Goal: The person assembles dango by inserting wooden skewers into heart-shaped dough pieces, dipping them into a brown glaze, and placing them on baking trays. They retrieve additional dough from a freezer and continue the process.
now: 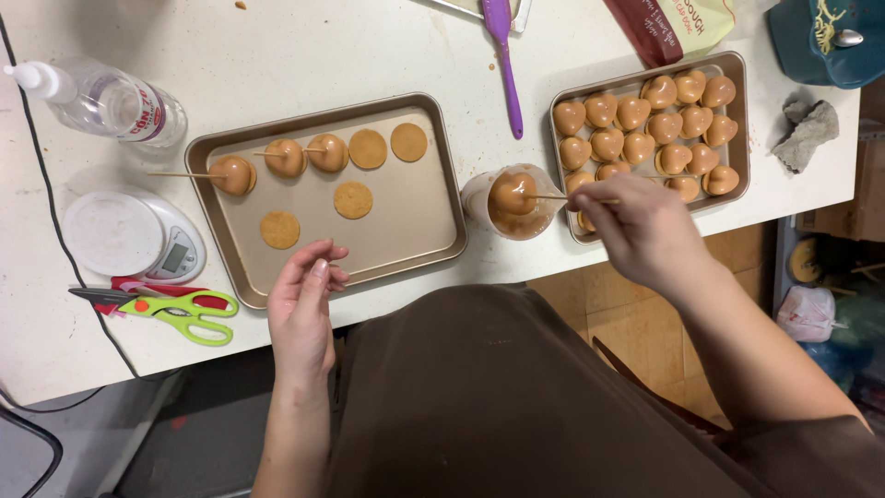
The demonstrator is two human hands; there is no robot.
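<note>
a thin wooden stick (562, 197) is pinched between the fingers of the right hand (645, 231), which is closed around its near end just in front of the right-hand tray (737, 69). at the far end of the stick a caramel-coloured heart-shaped piece (513, 192) is held over the mouth of a clear cup (479, 198), in which more of the same caramel coating is seen; whether the piece touches the coating cannot be told. the cup stands on the white table (277, 55) between the two trays. the right-hand tray is filled with rows of coated heart-shaped pieces (645, 120). the left hand (304, 300) is rested at the near rim of the left tray (442, 184), with the fingers loosely curled and nothing gripped. on the left tray three coated pieces on sticks (281, 161) are laid in a row at the far side, and four flat round biscuits (353, 199) are spread beside and in front of them. a small kitchen scale (134, 235), green-handled scissors (180, 314) and a clear squeeze bottle (106, 97) are seen to the left of that tray, and a purple spatula (502, 55) lies between the trays at the far side.
</note>
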